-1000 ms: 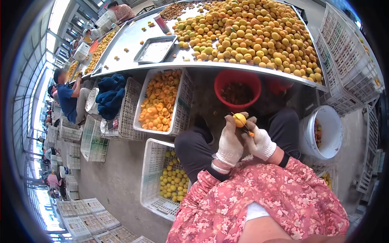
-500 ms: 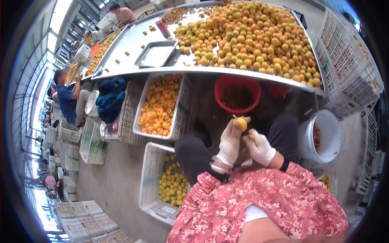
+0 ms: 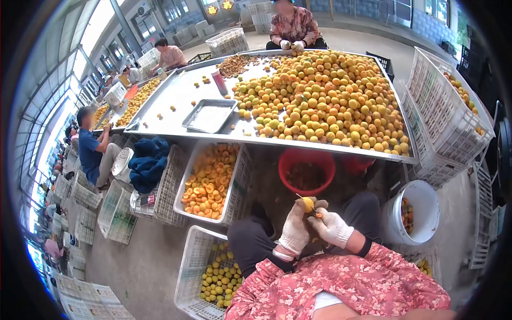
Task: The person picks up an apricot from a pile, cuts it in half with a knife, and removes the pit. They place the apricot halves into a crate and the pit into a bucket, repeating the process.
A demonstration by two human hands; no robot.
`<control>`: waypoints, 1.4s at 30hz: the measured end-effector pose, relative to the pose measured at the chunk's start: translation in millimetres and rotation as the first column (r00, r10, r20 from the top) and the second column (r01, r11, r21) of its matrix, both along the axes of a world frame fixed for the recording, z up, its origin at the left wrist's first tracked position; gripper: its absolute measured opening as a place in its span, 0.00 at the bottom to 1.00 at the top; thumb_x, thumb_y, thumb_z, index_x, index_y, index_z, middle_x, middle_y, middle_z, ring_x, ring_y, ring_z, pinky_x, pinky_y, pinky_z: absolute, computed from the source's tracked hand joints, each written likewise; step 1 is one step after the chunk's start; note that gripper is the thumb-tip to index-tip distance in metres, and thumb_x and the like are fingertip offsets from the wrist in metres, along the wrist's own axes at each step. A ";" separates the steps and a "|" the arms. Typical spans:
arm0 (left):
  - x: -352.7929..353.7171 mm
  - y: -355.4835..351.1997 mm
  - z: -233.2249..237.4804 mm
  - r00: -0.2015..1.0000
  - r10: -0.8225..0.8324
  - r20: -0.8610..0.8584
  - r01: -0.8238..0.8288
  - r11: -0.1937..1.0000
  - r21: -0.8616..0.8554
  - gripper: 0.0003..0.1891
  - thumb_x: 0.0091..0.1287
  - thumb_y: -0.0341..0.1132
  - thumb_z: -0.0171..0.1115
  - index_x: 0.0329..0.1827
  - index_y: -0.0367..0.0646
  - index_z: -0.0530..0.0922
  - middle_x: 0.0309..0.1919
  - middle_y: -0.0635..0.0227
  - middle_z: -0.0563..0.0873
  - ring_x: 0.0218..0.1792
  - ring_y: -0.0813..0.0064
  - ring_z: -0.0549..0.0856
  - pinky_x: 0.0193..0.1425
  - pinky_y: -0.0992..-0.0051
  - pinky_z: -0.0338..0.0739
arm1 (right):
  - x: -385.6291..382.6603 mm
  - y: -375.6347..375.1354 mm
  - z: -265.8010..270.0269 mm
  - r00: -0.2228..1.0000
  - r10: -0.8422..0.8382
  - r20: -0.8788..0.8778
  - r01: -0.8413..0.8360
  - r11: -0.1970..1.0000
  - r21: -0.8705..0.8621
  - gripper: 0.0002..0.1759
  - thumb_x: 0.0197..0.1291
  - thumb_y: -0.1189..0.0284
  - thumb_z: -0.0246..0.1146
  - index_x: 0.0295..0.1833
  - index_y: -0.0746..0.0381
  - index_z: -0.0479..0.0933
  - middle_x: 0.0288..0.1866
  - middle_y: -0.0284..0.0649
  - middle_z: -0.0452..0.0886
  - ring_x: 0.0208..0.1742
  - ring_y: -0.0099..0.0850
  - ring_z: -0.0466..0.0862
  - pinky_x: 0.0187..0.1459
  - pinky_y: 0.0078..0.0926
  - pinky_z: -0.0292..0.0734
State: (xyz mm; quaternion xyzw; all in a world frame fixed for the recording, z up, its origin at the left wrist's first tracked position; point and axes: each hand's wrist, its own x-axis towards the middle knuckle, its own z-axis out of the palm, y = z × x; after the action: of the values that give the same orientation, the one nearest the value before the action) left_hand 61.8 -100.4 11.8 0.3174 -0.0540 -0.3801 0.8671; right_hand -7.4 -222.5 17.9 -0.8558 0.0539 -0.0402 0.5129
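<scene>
In front of my lap, my left hand (image 3: 295,230), in a whitish knitted glove, is closed around a yellow-orange apricot (image 3: 308,204). My right hand (image 3: 332,228), gloved the same way, is closed on a small orange-handled tool (image 3: 319,215) close against the fruit. The tool is mostly hidden by fingers; a thin pale line shows beside the apricot. Just beyond my hands, a red basin (image 3: 326,178) holds brownish scraps. To the left stands a white crate (image 3: 180,205) of halved apricots, and nearer me another crate (image 3: 183,266) with whole yellow-green fruit.
A metal table (image 3: 160,124) bears a large apricot heap (image 3: 330,101), a shallow tray (image 3: 209,116) and a red can (image 3: 218,83). A white bucket (image 3: 431,210) and stacked crates (image 3: 434,114) stand right. People sit across the table (image 3: 295,26) and at left (image 3: 92,149).
The view has tilted upward, bringing a person across the table into sight. My right hand has come closer to the apricot in my left hand.
</scene>
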 end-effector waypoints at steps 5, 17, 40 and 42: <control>7.9 2.9 7.1 0.985 0.057 0.161 -0.059 0.998 0.007 0.18 0.75 0.40 0.58 0.62 0.41 0.70 0.51 0.54 0.83 0.50 0.67 0.83 0.59 0.68 0.79 | 11.9 -8.5 -6.0 0.999 0.043 -0.028 -0.045 0.995 -0.084 0.17 0.68 0.63 0.58 0.51 0.66 0.73 0.37 0.56 0.84 0.41 0.54 0.85 0.41 0.42 0.79; 3.0 -3.7 -5.7 0.968 0.168 0.185 -0.200 0.965 0.170 0.08 0.75 0.32 0.54 0.53 0.40 0.72 0.40 0.54 0.87 0.45 0.63 0.87 0.55 0.67 0.81 | 5.7 6.3 -31.0 0.995 0.031 -0.093 0.013 0.900 0.435 0.12 0.73 0.66 0.55 0.51 0.62 0.77 0.39 0.32 0.82 0.39 0.23 0.80 0.40 0.26 0.77; -1.5 11.8 -7.7 0.937 -0.010 0.349 -0.107 0.943 0.315 0.22 0.68 0.26 0.61 0.66 0.37 0.73 0.53 0.67 0.81 0.54 0.79 0.80 0.62 0.77 0.74 | 0.9 -4.5 -6.9 0.997 0.035 0.063 -0.036 0.999 0.019 0.30 0.63 0.70 0.59 0.70 0.61 0.60 0.36 0.57 0.83 0.39 0.55 0.86 0.37 0.43 0.81; -0.4 11.0 -6.0 0.906 -0.012 0.422 -0.148 0.927 0.344 0.21 0.68 0.25 0.60 0.65 0.37 0.73 0.52 0.68 0.82 0.53 0.79 0.80 0.61 0.77 0.74 | 2.8 -6.2 -8.6 0.995 0.055 0.080 -0.061 0.995 0.077 0.28 0.63 0.71 0.58 0.68 0.62 0.62 0.36 0.55 0.84 0.40 0.51 0.87 0.39 0.38 0.81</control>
State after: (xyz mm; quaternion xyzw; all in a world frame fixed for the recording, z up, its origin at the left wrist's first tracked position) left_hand 61.3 -89.4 5.9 0.5496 -0.1543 -0.2756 0.7734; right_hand -4.6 -228.7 9.3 -0.8337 0.0104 -0.0564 0.5493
